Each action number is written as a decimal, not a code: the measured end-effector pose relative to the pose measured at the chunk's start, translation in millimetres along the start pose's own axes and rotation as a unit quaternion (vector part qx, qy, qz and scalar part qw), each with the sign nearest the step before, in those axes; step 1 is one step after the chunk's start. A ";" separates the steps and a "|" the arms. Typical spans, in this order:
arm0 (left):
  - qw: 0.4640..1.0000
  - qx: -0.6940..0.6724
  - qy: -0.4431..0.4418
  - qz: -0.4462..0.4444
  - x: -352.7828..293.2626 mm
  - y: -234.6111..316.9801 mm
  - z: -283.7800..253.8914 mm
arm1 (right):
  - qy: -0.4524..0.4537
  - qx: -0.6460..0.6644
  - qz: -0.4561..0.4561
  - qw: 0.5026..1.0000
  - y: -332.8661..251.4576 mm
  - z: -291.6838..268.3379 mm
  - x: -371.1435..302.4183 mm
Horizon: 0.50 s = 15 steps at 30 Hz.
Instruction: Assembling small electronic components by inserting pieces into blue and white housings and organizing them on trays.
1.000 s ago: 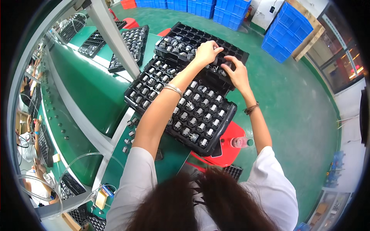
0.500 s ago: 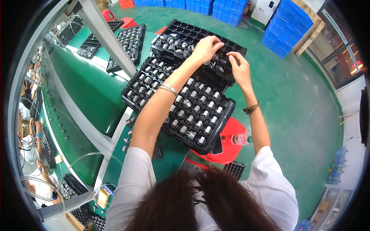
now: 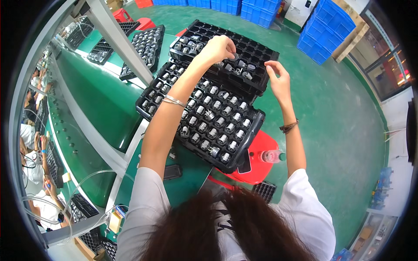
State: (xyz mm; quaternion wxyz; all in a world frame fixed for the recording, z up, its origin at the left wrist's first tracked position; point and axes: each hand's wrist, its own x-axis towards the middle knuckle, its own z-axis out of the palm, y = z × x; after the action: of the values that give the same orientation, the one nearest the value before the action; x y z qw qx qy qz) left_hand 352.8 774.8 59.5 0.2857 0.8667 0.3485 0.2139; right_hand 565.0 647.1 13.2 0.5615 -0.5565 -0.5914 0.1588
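My left hand [image 3: 220,48] hangs over the far black tray [image 3: 253,47], fingers bent down and pinched; whatever lies between the fingertips is too small to make out. Under it, small silver-and-white cylindrical parts [image 3: 246,75] sit in the tray's front pockets, while many back pockets are bare. At that tray's right edge, my right hand [image 3: 280,79] is held with its fingers loosely bent and apart, and nothing shows in it. Nearer to me, a second black tray [image 3: 233,167] is filled with rows of similar cylindrical parts [image 3: 217,104], a few lying tilted.
A red stool [image 3: 257,174] at the right holds a clear bottle [image 3: 271,156] and a phone [image 3: 244,164]. A grey metal post [image 3: 117,39] and green conveyor [image 3: 93,113] stand left. Further trays [image 3: 146,48] lie beyond; blue crates [image 3: 324,30] are stacked behind. Other people work at far left.
My left hand has moved left and slightly farther over the far tray, uncovering parts in its front pockets. My right hand has shifted right, away from the tray's pockets.
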 end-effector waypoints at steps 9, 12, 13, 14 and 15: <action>0.978 -0.172 0.085 0.082 23.5 29.5 72.0 | 0.034 0.020 0.021 0.999 3.8 -25.5 -7.1; 0.977 -0.110 0.079 0.166 34.7 32.6 102.8 | 0.029 0.042 0.028 0.998 -0.8 -26.1 -10.4; 0.973 -0.153 0.065 0.158 35.1 37.0 111.9 | 0.028 0.041 0.028 0.998 -1.0 -29.7 -12.6; 0.972 -0.160 0.057 0.162 35.0 39.4 117.2 | 0.027 0.045 0.027 0.998 -2.2 -32.7 -14.6; 0.976 -0.124 0.058 0.171 33.1 39.5 119.6 | 0.024 0.051 0.025 0.998 -4.3 -34.7 -15.8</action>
State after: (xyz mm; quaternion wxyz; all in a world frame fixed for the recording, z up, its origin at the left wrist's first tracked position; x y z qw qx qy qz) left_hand 462.0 734.0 1.5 0.3299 0.8574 0.1817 0.3508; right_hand 588.1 617.3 20.0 0.5991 -0.5459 -0.5543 0.1892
